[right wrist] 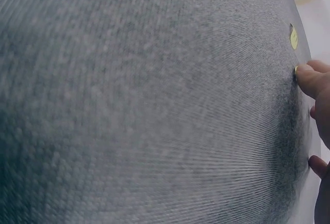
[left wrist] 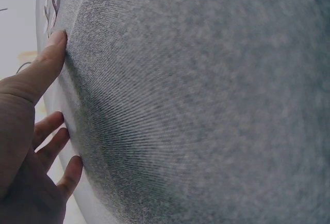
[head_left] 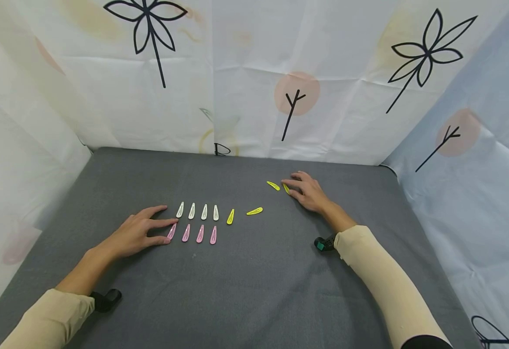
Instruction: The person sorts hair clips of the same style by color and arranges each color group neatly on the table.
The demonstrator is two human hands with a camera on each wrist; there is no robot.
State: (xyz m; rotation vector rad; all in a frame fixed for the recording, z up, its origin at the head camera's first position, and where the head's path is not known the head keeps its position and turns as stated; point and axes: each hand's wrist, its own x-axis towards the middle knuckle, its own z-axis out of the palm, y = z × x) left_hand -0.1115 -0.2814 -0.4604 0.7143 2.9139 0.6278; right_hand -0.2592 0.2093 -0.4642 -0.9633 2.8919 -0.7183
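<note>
Two narrow grips are mine: my left hand (head_left: pixel 134 234) pinches the leftmost pink clip (head_left: pixel 172 231) by its ends, my right hand (head_left: pixel 309 192) the rightmost yellow clip (head_left: pixel 286 189).

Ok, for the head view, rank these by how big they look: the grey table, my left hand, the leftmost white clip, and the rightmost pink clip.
1. Grey table
2. Left hand
3. Leftmost white clip and rightmost pink clip: too alike to rank, and the pink one lies nearer the camera.
</note>
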